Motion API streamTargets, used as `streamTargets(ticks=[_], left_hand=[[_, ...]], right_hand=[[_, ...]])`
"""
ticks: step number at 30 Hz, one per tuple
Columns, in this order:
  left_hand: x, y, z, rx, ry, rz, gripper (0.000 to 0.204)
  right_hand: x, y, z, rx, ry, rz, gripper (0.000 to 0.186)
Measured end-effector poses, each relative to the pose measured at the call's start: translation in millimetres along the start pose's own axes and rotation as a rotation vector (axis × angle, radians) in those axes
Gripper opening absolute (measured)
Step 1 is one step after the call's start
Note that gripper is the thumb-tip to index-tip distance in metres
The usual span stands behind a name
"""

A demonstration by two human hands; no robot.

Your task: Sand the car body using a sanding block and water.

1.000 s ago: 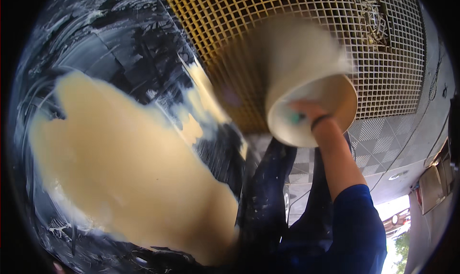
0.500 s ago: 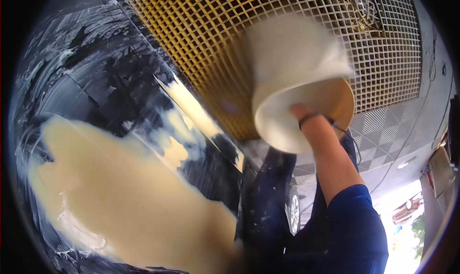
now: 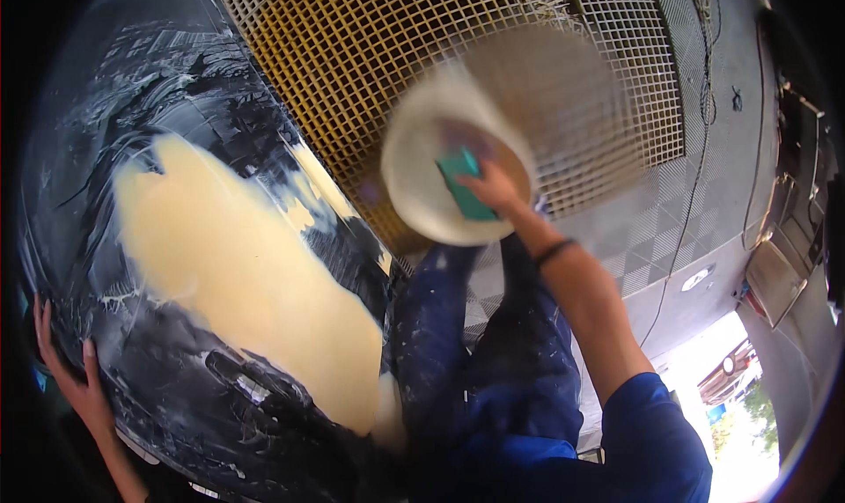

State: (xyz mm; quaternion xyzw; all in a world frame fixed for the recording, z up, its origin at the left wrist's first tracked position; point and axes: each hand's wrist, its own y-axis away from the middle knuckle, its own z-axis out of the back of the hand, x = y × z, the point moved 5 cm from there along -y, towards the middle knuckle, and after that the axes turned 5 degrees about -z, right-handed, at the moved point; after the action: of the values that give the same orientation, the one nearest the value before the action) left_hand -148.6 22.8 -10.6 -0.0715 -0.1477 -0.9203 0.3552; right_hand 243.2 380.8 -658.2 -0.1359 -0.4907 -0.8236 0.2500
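Note:
My right hand (image 3: 495, 188) grips a flat green block (image 3: 475, 205), probably a sanding block, at the mouth of a pale, round bucket (image 3: 407, 182). The bucket is smeared by motion, and what it contains cannot be made out. At the far left my left hand (image 3: 81, 393) rests with fingers spread on the edge of a black car panel (image 3: 167, 353). Across that panel spreads a large cream patch of filler (image 3: 238, 257). Whitish smears and streaks surround the patch.
Below the bucket lies a yellowish floor grating (image 3: 326, 54), with grey patterned tiles (image 3: 651, 230) to its right. A dark cable (image 3: 695, 177) runs over the floor. My legs (image 3: 431, 318) stand close beside the panel. A shelf-like unit (image 3: 783, 274) is at the right.
My right hand, earlier deep inside the bucket, now shows at its mouth with the green block. My left hand has come into view on the panel. The whole view has shifted.

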Motion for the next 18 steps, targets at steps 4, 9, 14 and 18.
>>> streamTargets(ticks=[4, 9, 14, 18], left_hand=[[-57, -17, 9, 0.005, -0.157, -0.116, 0.054], [-224, -75, -44, 0.358, 0.352, -0.48, 0.049], [-299, -102, -151, 0.616, 0.639, -0.432, 0.059], [-333, -127, -223, 1.112, 1.026, -0.038, 0.08]], right_hand=[[39, 74, 35, 0.317, -0.86, -0.238, 0.035], [43, 126, 72, 0.363, -1.195, -0.193, 0.037], [103, 166, 110, 0.536, -1.343, -0.119, 0.046], [129, 181, 126, 0.626, -1.366, -0.01, 0.057]])
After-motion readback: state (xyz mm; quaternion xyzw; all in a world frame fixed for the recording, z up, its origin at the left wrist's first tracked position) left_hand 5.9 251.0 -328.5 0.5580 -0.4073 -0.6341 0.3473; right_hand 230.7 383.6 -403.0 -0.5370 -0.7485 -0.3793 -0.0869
